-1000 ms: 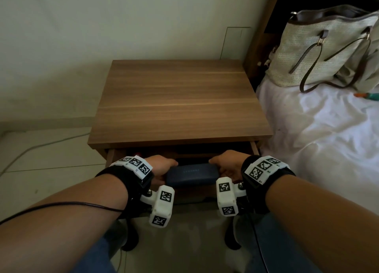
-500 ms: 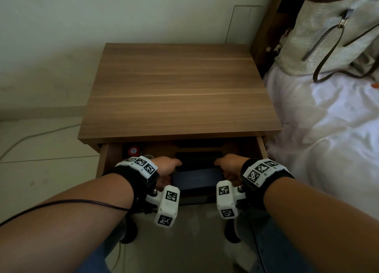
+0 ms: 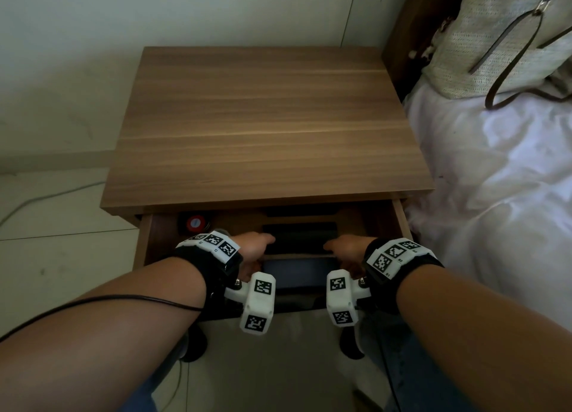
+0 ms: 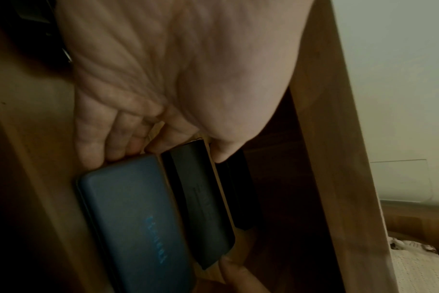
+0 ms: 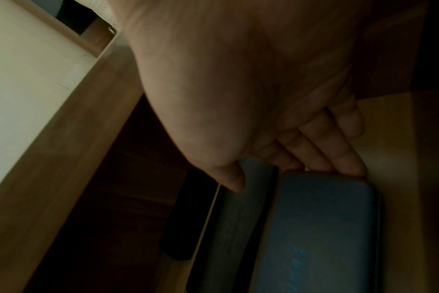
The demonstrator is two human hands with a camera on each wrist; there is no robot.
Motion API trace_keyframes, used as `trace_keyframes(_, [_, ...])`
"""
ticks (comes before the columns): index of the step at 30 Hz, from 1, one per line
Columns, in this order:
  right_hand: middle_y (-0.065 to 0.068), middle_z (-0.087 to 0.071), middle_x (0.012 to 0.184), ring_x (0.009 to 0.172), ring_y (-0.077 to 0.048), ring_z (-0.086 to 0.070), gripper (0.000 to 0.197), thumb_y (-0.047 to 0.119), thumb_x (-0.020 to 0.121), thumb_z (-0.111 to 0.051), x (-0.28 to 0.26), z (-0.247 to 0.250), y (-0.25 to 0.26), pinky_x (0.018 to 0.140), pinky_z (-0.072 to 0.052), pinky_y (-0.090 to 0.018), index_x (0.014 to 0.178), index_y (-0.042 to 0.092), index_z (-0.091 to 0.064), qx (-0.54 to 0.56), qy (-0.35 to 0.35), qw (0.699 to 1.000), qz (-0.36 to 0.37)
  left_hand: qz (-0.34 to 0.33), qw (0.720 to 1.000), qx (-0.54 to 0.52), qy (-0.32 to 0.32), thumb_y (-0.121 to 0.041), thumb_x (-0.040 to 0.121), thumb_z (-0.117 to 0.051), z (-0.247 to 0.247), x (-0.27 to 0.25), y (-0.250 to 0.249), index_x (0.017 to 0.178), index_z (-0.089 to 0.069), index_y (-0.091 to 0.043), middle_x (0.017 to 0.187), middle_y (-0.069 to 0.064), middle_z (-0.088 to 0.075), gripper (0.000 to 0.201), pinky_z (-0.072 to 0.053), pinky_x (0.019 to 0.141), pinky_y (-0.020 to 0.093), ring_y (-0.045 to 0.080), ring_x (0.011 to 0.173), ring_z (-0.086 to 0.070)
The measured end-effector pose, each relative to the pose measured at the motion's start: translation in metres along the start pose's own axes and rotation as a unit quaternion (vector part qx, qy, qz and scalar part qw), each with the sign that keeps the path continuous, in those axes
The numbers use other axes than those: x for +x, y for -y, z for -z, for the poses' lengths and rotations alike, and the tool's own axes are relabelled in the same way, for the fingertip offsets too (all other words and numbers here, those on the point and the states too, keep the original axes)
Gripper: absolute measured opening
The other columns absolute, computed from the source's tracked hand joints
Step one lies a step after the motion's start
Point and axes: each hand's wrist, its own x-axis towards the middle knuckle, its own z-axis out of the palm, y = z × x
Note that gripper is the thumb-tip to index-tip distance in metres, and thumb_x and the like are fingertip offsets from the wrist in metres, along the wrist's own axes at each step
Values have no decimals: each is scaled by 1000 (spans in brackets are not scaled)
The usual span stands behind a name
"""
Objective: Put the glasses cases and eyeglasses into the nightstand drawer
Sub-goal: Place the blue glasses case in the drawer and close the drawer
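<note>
Three cases lay in the one open drawer (image 3: 402,222): one blue case (image 3: 298,272) at 6 o'clock, two dark cases (image 3: 298,236) toward 12. The left hand (image 3: 253,247) touched the blue case's 9 o'clock end, the right hand (image 3: 349,249) its 3, fingers (image 4: 93,146) pressed together.

I see the drawer (image 3: 402,222) of the wooden nightstand (image 3: 266,127) pulled out toward me. Thin wooden strips split its inside into slots running left to right. A blue case (image 3: 298,272) with rounded corners and faint lettering on its lid sits level in the nearest slot, closed. I can't tell whether it rests on the bottom. Just beyond it, past a strip, a dark grey case (image 4: 203,208) lies flat, also closed. Farther back sits a black case (image 4: 241,198), mostly in shadow.
</note>
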Motion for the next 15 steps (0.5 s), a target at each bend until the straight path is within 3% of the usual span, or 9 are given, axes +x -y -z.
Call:
trace_keyframes(2, [2,-44,75,64,-10,-45,26,24,101,-36,2,-2,1,63,-44,-24,77,19,-45,14,-5,1000,-9,-4,1000,15,-5,-37,100,-39,-2,3,-2,140,-36,-3,118,21,-54,53,-49,73,39,35,94,-59])
trace_keyframes(4, [2,-45,75,64,-11,-46,30,25,101,-37,3,-1,1,64,-45,-25,72,20,-43,24,-10,1000,-9,-12,999,25,-20,-35,101,-39,-3,4,-3,140,-35,-1,105,19,-54,52,-46,60,36,30,76,-56])
trace_keyframes(5, [2,-45,76,64,-11,-47,31,25,101,-37,3,-1,1,64,-45,-25,70,21,-41,23,-11,1000,-7,-8,999,24,-25,-34,100,-40,-3,5,-3,139,-36,0,99,18,-55,52,-47,59,36,29,74,-55])
trace_keyframes(10, [0,-46,76,64,-12,-47,32,27,101,-36,-1,1,0,63,-45,-26,71,20,-42,15,4,1000,2,2,999,32,-21,-37,99,-43,-2,3,0,136,-40,-3,121,22,-55,50,-48,98,45,38,110,-59])
trace_keyframes(12, [-4,-48,75,63,-17,-48,33,28,102,-35,-8,2,1,57,-42,-27,73,15,-43,25,8,1000,3,-4,999,37,-13,-39,98,-43,-1,0,-1,137,-39,-3,129,22,-55,53,-48,98,45,39,115,-58])
trace_keyframes(15, [-8,-48,72,60,-21,-48,34,30,102,-36,-20,5,3,53,-39,-28,78,9,-46,49,1,999,5,-19,999,34,-8,-40,97,-45,2,-7,-3,134,-43,1,128,20,-56,55,-48,91,42,36,108,-58])
